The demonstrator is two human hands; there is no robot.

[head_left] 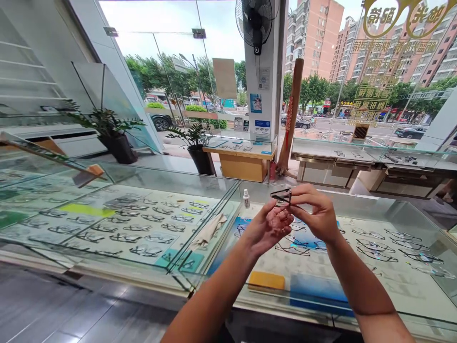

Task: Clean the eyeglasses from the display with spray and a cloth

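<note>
Both my hands hold a dark pair of eyeglasses (281, 195) above the glass counter. My left hand (273, 224) grips the frame from below, fingers curled and palm turned up. From the right, my right hand (312, 207) pinches the side of the glasses between thumb and fingers. The lenses are hard to make out at this angle. Just left of the hands, a small white bottle (246, 198) stands upright on the counter top. A beige cloth (209, 230) lies farther left on the glass.
Beneath the hands, a glass display case (392, 281) holds several eyeglasses and a yellow case (266, 281). Another display case (139, 214) with rows of glasses extends left. Potted plants (202, 159), a wooden post (293, 109) and a wall fan (254, 21) stand beyond.
</note>
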